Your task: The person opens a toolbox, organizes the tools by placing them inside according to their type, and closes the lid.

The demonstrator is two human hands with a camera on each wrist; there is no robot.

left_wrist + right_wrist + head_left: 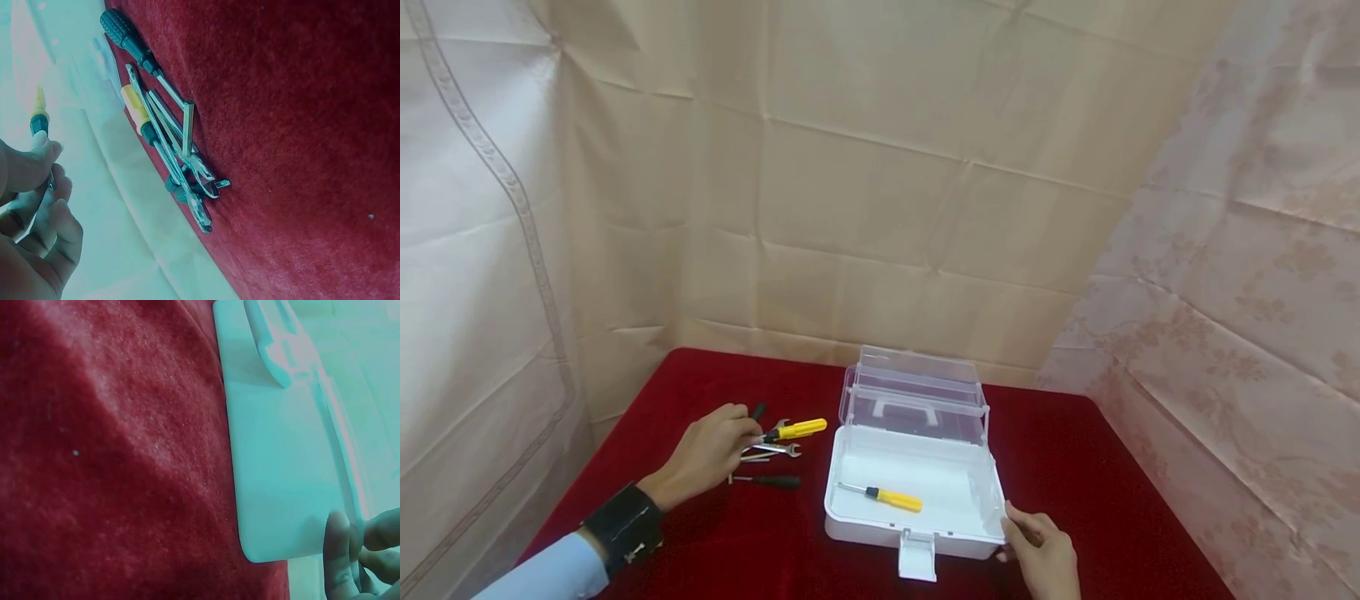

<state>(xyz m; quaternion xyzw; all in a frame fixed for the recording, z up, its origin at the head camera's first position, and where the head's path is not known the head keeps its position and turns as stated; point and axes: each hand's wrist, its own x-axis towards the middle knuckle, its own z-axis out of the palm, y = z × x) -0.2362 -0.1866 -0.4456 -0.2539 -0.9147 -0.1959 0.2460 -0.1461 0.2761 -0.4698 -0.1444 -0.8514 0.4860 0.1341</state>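
My left hand (715,450) pinches a yellow-and-black screwdriver (40,119) by its metal shaft, handle pointing away, above a small pile of tools. In that pile the left wrist view shows a second yellow-handled screwdriver (133,107), a black-handled screwdriver (125,34), a wrench (199,215) and other metal pieces, partly overlapping. My right hand (1041,550) grips the right front corner of a white toolbox (857,531), thumb and fingers on either side of its rim (350,481). Inside the toolbox lies another yellow-handled screwdriver (895,499).
The toolbox's clear lid (917,367) stands raised at the back, and its white latch (917,557) hangs down in front. Red cloth (730,550) covers the table. Beige curtains (850,208) hang behind it, with paler patterned ones (1247,333) at the right.
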